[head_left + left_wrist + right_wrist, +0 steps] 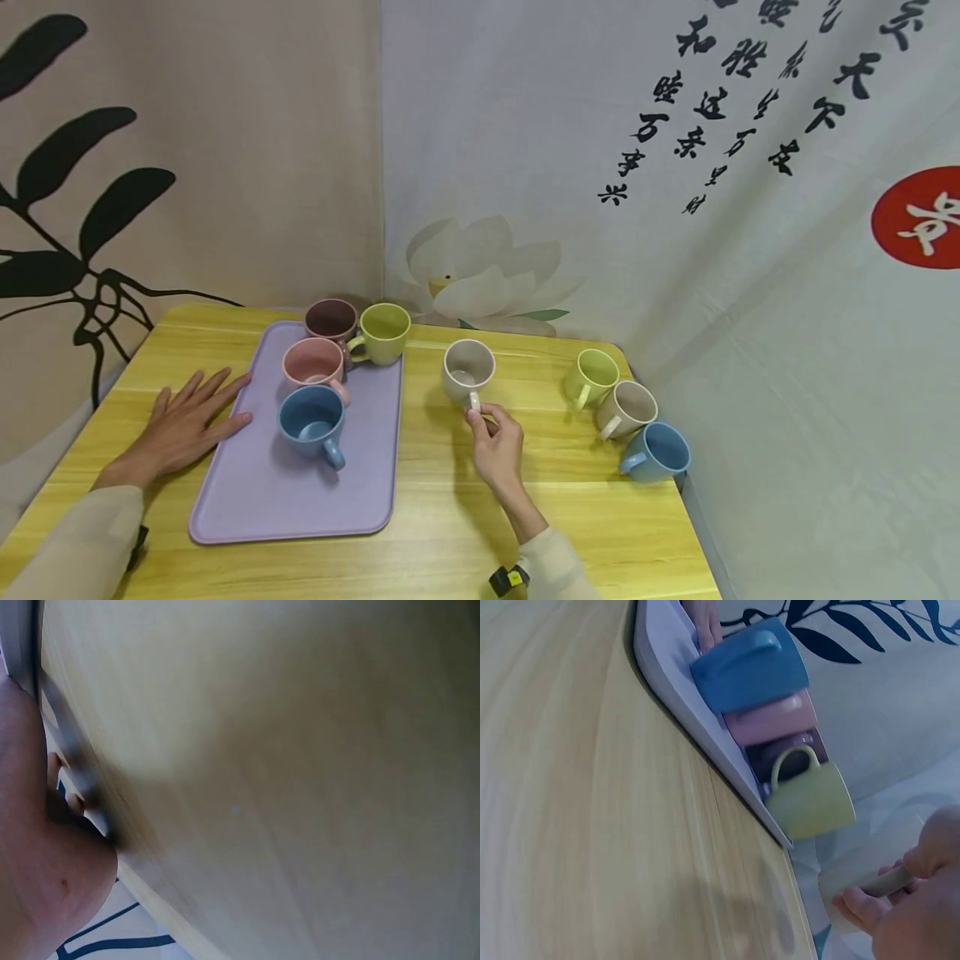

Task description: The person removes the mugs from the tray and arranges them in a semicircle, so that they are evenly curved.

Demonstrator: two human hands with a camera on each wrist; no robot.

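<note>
My right hand [498, 446] pinches the handle of a pale grey-beige mug [468, 369], upright over the table to the right of the tray; the right wrist view shows thumb and fingers round that handle. My left hand [187, 425] lies spread with straight fingers, its fingertips at the left rim of the lilac tray [360, 500]. On the tray stand a blue mug [311, 419], a pink mug [312, 362], a dark plum mug [331, 319] and a yellow-green mug [385, 333], grouped toward the back. The left wrist view mostly catches the tabletop and part of the hand.
Near the table's right edge, a light green mug [592, 377], a beige mug [628, 408] and a blue mug [656, 452] stand in a close row. A cloth backdrop [487, 125] with printed plants and characters hangs behind the wooden table [450, 550].
</note>
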